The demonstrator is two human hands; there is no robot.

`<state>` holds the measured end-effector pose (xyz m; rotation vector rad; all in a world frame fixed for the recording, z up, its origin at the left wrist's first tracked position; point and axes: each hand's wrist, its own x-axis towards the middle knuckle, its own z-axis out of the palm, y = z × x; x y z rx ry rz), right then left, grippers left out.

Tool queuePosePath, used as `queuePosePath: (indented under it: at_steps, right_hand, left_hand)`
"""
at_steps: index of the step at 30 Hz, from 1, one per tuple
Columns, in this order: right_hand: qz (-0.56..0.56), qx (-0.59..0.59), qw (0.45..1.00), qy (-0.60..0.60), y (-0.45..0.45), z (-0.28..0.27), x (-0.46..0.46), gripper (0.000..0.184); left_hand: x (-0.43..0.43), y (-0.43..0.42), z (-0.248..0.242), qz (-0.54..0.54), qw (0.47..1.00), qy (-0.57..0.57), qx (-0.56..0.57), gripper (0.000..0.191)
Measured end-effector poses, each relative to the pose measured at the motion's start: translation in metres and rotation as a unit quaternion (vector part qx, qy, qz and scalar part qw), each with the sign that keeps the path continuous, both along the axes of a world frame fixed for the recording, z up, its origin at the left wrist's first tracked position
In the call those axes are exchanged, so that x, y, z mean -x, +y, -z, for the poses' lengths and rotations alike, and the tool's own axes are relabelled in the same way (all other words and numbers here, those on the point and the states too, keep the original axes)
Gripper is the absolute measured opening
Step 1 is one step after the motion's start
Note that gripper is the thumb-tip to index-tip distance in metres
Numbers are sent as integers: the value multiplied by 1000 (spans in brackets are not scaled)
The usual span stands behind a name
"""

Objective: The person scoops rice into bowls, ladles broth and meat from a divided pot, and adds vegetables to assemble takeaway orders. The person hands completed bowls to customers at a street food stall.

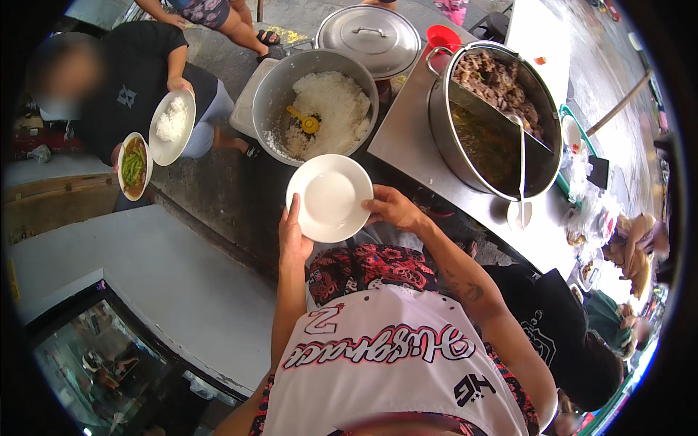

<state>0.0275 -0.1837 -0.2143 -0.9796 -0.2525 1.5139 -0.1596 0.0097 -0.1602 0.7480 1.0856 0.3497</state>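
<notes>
A bare white plate (329,198) is held level between my two hands, in front of my body. My left hand (294,234) grips its left rim, thumb on top. The right rim is pinched by my right hand (397,209). Just beyond the plate stands a large aluminium pot (262,111) of cooked white rice (332,103), with a yellow scoop (310,124) lying in it. To the right, a divided steel pot (436,117) holds chunks of meat (499,87) on one side and dark broth (482,147) on the other. A ladle (522,163) leans in it.
A steel table (411,147) carries the divided pot. An aluminium lid (368,41) and a red plastic container (443,38) sit behind the rice pot. At left, a person (136,82) holds a plate of rice (172,128) and a bowl of green vegetables (134,166). A grey counter (163,261) is nearby.
</notes>
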Motion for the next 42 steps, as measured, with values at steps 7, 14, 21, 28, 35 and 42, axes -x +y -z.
queuePosePath:
  at_steps: [7,14,21,28,35,42]
  right_hand:
    - [-203,46,906,-368,158,71,-102,36]
    - [-27,155,778,-609,453,290,-84,23]
    - [62,247,750,-610,554,385,-59,23]
    - [4,294,762,-577,495,336,-68,33]
    - [-260,350,838,-327,429,319,-96,17]
    - [-416,315,713,-469,451,373,-66,24]
  left_hand:
    - [24,50,16,-69,991,61,-99,69]
    - [44,140,32,-69,988,114,-83,70]
    - [66,209,68,-67,987,132,-64,77]
    - [64,255,66,-60,987,136,-53,76]
    - [43,281,43,-91,989,102,-60,81]
    - [74,279,38,-114,954,219,-170,81]
